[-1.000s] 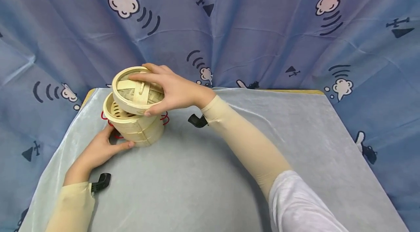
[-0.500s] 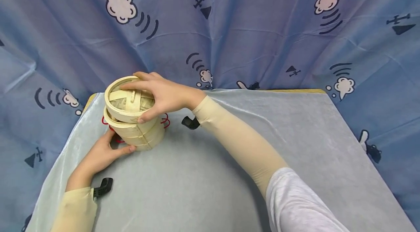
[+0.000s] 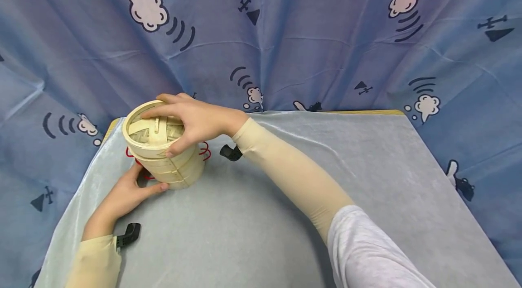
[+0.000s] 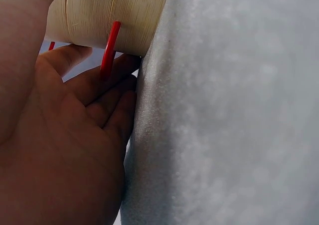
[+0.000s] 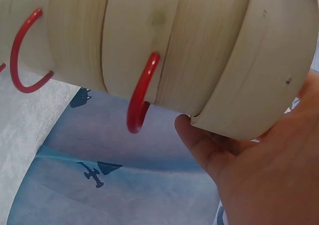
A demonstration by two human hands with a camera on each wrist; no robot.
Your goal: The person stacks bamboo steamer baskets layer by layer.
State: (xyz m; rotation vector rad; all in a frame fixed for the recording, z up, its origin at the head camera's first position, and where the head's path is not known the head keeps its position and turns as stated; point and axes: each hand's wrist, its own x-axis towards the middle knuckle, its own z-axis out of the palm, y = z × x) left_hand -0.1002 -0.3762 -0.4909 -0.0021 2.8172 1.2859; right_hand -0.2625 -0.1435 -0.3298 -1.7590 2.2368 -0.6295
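A round bamboo steamer (image 3: pixel 185 171) with stacked tiers stands at the table's back left. Over its top sits the woven lid (image 3: pixel 158 136), a little offset to the left in the head view. My right hand (image 3: pixel 200 118) grips the lid, thumb on the near rim and fingers across to the far side. In the right wrist view, the lid's band (image 5: pixel 269 55) meets the tier below. Low on the steamer, my left hand (image 3: pixel 122 194) holds its side, thumb at the front and fingers behind. The left wrist view has those fingers (image 4: pixel 107 98) by the base.
Red rings (image 5: pixel 142 93) stick out from the steamer's sides. A grey cloth (image 3: pixel 261 215) covers the table, whose wooden edge (image 3: pixel 367 112) shows at the back. Behind it hangs a blue patterned curtain (image 3: pixel 310 52). Black wrist cameras (image 3: pixel 129 233) jut from both sleeves.
My right hand has brought the lid down and left, from tilted over the steamer's open top to covering it. The left hand keeps its place at the base.
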